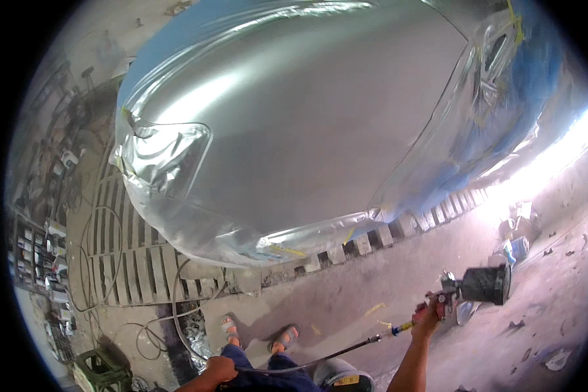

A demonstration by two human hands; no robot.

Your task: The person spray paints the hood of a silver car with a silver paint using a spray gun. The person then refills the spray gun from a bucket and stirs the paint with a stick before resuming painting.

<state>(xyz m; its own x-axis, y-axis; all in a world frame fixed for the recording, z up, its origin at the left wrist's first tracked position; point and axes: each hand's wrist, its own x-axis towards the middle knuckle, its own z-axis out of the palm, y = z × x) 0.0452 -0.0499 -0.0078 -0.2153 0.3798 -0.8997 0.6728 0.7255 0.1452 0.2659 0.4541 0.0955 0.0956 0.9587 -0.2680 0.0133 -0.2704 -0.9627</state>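
Note:
My right hand point(424, 323) is wrapped round the handle of a spray gun point(444, 297), held out at the lower right. A dark round paint cup point(483, 285) sits on the gun. From the handle an air hose point(300, 364) runs left across my legs to my left hand point(221, 370), whose fingers are closed on it. Ahead is a car with a silver-grey hood point(320, 130). Shiny masking film point(166, 153) covers its headlight, and blue-tinted film point(529, 98) covers its right side. The gun is apart from the car.
Slatted floor grating point(137, 274) lies under the car's front. More hose loops across the floor at the left. A bucket point(326, 372) stands by my legs and a green crate point(101, 369) at the lower left. Cluttered shelves point(36, 255) line the left; several containers point(519, 248) stand at the right.

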